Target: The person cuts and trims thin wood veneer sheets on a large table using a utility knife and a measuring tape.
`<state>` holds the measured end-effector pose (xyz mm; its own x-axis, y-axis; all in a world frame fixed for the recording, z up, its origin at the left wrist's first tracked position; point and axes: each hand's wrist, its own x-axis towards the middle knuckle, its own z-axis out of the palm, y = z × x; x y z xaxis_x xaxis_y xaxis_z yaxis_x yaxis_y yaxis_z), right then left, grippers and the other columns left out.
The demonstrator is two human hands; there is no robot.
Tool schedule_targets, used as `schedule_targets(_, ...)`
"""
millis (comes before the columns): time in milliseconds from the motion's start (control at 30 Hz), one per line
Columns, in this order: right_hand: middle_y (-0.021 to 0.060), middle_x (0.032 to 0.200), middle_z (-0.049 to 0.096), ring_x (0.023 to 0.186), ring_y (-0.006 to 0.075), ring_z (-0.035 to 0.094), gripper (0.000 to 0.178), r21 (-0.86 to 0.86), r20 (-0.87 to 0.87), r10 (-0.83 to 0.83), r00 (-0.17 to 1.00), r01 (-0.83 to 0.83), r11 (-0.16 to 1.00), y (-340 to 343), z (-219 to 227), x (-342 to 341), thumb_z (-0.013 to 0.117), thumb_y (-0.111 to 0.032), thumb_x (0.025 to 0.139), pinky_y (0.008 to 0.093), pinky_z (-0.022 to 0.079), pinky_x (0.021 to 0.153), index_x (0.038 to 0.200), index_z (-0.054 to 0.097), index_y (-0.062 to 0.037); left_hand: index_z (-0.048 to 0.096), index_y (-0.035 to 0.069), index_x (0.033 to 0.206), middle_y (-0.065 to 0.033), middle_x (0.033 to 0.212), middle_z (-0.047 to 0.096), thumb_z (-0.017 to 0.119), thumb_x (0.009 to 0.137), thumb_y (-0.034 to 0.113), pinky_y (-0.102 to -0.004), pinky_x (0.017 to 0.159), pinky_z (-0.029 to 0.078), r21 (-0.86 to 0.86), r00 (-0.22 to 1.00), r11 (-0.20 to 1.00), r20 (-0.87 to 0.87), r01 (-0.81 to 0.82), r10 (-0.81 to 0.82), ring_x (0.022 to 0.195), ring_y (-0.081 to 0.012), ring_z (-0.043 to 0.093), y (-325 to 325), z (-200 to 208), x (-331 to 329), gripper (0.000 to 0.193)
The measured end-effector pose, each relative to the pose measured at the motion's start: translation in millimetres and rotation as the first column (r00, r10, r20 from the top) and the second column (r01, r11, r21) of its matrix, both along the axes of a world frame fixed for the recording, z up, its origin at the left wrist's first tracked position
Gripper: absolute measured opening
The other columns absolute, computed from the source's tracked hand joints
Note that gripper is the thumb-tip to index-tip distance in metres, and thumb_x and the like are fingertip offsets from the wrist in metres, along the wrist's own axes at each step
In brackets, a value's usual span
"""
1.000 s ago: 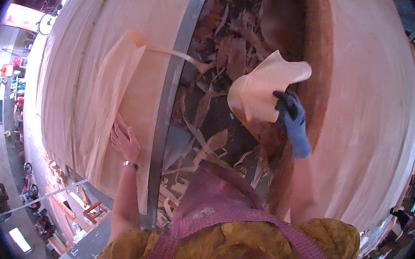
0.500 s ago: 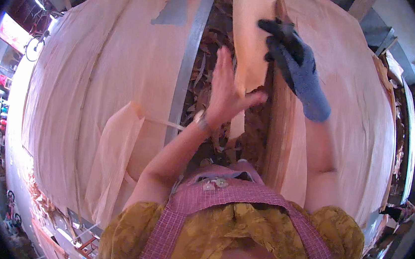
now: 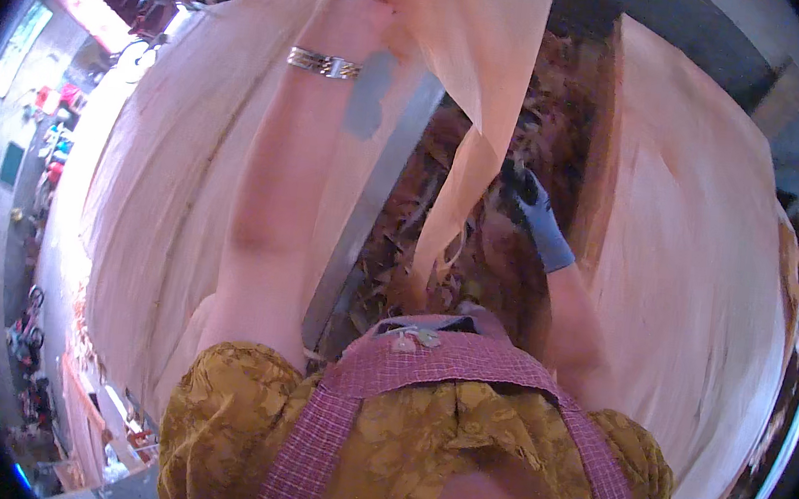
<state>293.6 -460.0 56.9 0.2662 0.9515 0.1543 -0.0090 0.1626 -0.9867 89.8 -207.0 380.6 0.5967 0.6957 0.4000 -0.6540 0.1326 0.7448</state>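
My bare left arm reaches far forward over the left stack of thin wood veneer sheets (image 3: 166,179). A metal-banded bracelet or watch (image 3: 326,63) circles the wrist. My left hand (image 3: 354,5) is at the top edge, on or beside a loose veneer sheet (image 3: 478,36); its fingers cannot be made out. This sheet is lifted and curled, and a narrow end hangs down over the gap between stacks. My right hand (image 3: 533,214), in a blue-grey glove with black fingers, is low in the gap, just right of the hanging end. Its dark fingertips blend into the veneer scraps (image 3: 486,248).
A second veneer stack (image 3: 690,229) rises on the right, with a thick edge along the gap. A metal strip (image 3: 375,209) borders the left stack, which carries a grey patch (image 3: 368,95). Shelves and clutter stand at the far left.
My left hand has moved from the middle gap far forward and left. My right hand has dropped off the right stack's edge into the gap. The loose sheet has shifted and now curls.
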Motion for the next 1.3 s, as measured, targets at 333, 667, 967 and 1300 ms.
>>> schedule_targets(333, -0.0016, 0.11, 0.063, 0.094, 0.0097, 0.056, 0.046, -0.05, -0.296, 0.486, 0.822, -0.522, 0.852, 175, 68, 27, 0.073, -0.011, 0.084, 0.0258, 0.047, 0.086, 0.127, 0.057, -0.0051, 0.064, 0.008, 0.101, -0.0028, 0.094, 0.064, 0.068, 0.088, 0.014, -0.0455, 0.073, 0.054, -0.205, 0.751, 0.723, -0.183, -0.66, 0.634, 0.083, -0.0192, 0.061, 158, 54, -22, 0.015)
schedule_targets(667, 0.0015, 0.107, 0.068, 0.095, 0.0111, 0.06, 0.04, -0.185, 0.589, 0.507, 0.629, -0.506, 0.842, 452, 150, 217, 0.074, -0.015, 0.08, 0.0298, 0.05, 0.084, 0.117, 0.064, -0.001, 0.065, 0.011, 0.1, -0.0054, 0.089, 0.068, 0.059, 0.094, 0.026, -0.0307, 0.053, 0.047, -0.213, 0.523, 0.485, -0.201, -0.848, 0.828, 0.066, -0.0147, 0.057, 239, -137, -138, 0.017)
schedule_targets(967, 0.0097, 0.102, 0.062, 0.092, 0.0312, 0.06, 0.041, 0.385, 0.864, -0.5, -0.062, -0.558, 0.735, 672, 249, 169, 0.058, -0.011, 0.083, 0.0412, 0.052, 0.078, 0.123, 0.059, -0.0149, 0.053, 0.003, 0.108, -0.0093, 0.083, 0.059, 0.054, 0.096, 0.033, -0.0366, 0.062, 0.054, -0.838, 0.433, 0.132, -0.133, -0.53, 0.892, 0.07, -0.023, 0.057, 252, -373, -93, 0.032)
schedule_targets(1300, 0.0051, 0.092, 0.062, 0.09, 0.0226, 0.061, 0.037, 0.145, 0.939, -0.333, -0.081, -0.786, 0.601, 814, 84, 144, 0.056, -0.018, 0.083, 0.039, 0.051, 0.07, 0.119, 0.059, -0.0131, 0.05, -0.001, 0.12, -0.0181, 0.11, 0.061, 0.041, 0.102, 0.038, -0.0489, 0.085, 0.055, -0.209, 0.074, -0.078, -0.632, -0.975, 0.771, 0.099, -0.0341, 0.061, 213, -412, -14, 0.044)
